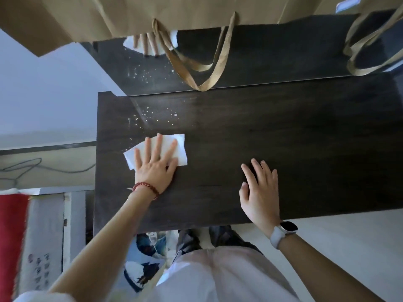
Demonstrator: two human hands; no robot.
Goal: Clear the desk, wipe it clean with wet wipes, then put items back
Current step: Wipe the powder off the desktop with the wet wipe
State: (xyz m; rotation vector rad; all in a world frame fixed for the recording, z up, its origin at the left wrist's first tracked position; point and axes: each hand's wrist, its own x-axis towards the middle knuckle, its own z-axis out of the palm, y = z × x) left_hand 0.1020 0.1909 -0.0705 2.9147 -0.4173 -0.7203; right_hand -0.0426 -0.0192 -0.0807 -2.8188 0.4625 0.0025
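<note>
A dark wooden desk [305, 138] fills the middle of the head view. My left hand [156, 164], with a red bead bracelet at the wrist, lies flat with fingers spread on a white wet wipe [181, 149], pressing it onto the desk's left part. White specks [150, 115] dot the surface just beyond the wipe. My right hand [260, 192], with a white watch on the wrist, rests flat and empty on the desk near its front edge.
Brown paper bags [174, 12] with long tan handles [196, 70] stand on a raised dark shelf [283, 53] at the desk's back. A grey wall and a cable lie to the left. A red cloth [11, 236] and white box stand lower left.
</note>
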